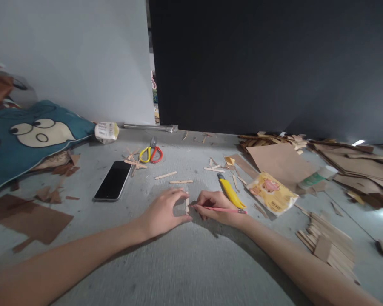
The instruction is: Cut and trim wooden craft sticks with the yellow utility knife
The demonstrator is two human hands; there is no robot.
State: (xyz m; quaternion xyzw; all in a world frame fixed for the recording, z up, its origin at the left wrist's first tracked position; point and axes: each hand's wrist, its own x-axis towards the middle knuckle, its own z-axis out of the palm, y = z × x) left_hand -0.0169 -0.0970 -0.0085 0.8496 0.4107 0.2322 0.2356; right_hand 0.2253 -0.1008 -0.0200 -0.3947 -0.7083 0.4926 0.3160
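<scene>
A short popsicle stick (187,204) stands lengthwise away from me on the grey surface, its two ends between the thumb and fingers of my left hand (166,211). In my right hand (217,209) is a pink pencil (225,209), gripped like a pen, its tip close to the stick's right edge. I cannot tell whether the tip touches the wood. Beyond my hands lie two more popsicle sticks (181,182) at different angles. A yellow utility knife (231,193) rests just past my right hand.
Pliers with red and yellow handles (151,154) and a black phone (113,180) lie left. At right are a yellow tissue packet (272,193), a glue bottle (317,177), cardboard sheets (279,163) and a pile of wooden sticks (330,242). A blue cushion (38,142) sits far left.
</scene>
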